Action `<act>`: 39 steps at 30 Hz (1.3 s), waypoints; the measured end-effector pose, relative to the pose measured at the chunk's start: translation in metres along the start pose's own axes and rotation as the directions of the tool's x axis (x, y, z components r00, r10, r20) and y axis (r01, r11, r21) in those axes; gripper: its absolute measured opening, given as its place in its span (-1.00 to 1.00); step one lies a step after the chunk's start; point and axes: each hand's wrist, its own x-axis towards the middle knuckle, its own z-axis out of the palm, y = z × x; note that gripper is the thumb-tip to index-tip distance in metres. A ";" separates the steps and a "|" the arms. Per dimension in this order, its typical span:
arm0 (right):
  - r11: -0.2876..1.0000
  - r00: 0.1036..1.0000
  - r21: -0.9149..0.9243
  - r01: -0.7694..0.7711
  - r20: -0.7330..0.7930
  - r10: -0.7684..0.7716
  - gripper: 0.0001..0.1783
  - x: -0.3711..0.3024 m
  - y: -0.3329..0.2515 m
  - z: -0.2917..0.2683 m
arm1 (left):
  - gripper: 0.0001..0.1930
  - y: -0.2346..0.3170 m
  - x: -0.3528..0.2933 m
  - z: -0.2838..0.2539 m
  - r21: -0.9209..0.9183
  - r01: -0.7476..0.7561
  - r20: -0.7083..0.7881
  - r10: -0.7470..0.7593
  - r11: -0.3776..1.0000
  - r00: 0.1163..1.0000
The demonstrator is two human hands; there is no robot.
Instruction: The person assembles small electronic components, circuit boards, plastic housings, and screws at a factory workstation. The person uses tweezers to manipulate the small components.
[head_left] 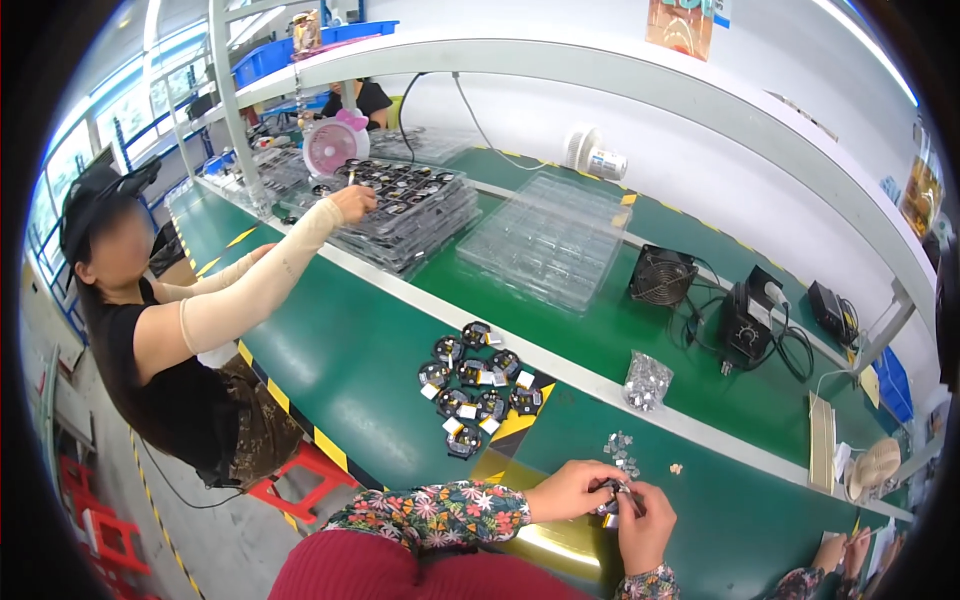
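My left hand (572, 491) and my right hand (648, 526) meet over the green table near its front edge. Between their fingertips is a small black round electronic assembly (610, 491), partly hidden by the fingers. Both hands are closed on it. Just beyond them lie a scatter of small grey metal pieces (622, 452) and a few tiny copper-coloured bits (677, 468). To the left, a cluster of black round assemblies (470, 372) with white and yellow parts rests on the table. A shiny yellowish sheet (560, 541) lies under my forearm.
A co-worker (170, 330) at left reaches toward stacked clear trays (400, 225) of black parts. More clear trays (548, 240) stand mid-table. Beyond my hands are a bag of small parts (647, 381), a black fan (662, 276) and a black device (745, 325). Another person's hands (845, 552) appear lower right.
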 end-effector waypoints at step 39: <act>0.993 0.998 0.118 -0.021 0.059 0.014 -0.76 0.003 0.016 0.007 | -0.71 0.002 0.000 -0.001 -0.230 0.153 -0.035 -0.165 0.961 0.986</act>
